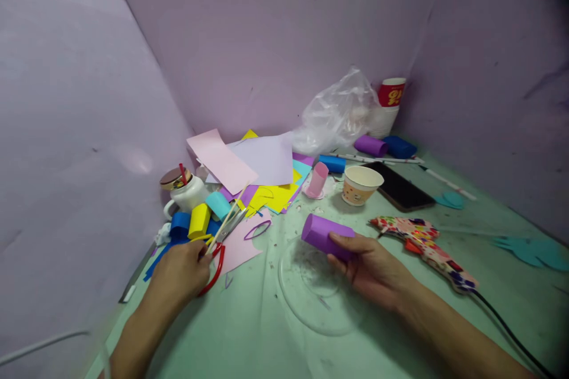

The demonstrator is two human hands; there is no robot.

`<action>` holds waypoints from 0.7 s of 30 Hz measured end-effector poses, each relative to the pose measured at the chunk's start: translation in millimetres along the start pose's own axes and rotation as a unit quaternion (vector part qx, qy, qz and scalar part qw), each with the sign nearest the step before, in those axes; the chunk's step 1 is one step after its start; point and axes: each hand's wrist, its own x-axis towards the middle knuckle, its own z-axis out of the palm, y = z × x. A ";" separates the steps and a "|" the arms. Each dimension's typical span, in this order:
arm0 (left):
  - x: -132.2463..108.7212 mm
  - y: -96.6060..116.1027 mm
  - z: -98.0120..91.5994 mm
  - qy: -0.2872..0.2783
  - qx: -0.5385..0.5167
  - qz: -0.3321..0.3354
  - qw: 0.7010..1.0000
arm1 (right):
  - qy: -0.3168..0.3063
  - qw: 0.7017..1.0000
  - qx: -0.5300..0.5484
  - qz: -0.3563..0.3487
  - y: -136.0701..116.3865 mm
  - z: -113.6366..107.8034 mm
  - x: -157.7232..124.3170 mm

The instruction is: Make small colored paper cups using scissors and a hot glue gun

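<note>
Now, right hand [376, 269] fingers curled round one purple roll [323, 232], left hand [180, 272] fingers closed on one red scissors [216, 265]

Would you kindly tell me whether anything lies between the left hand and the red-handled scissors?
Nothing visible does: the left hand touches the scissors at their red handle. A thin wooden stick lies over the blades, by the fingertips. The right hand holds a purple paper roll apart from them.
</note>
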 end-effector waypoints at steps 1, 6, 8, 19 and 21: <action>0.6 7.9 -4.6 0.002 -0.013 0.011 1.000 | -0.004 1.000 0.001 0.000 0.1 -0.3 -0.1; 11.1 32.9 -11.5 0.012 -0.054 0.054 0.997 | -0.021 1.000 0.001 0.000 -0.5 0.1 -1.4; 12.3 25.1 -4.4 0.018 -0.035 0.024 0.999 | -0.018 1.000 0.003 0.000 -1.5 1.6 -2.6; 11.1 -16.4 33.5 0.018 0.025 0.007 0.999 | -0.013 0.998 0.055 0.037 -1.9 8.7 -13.5; 15.4 -18.4 31.1 0.012 0.007 0.011 1.000 | -0.019 0.997 0.060 0.033 -2.4 8.1 -13.3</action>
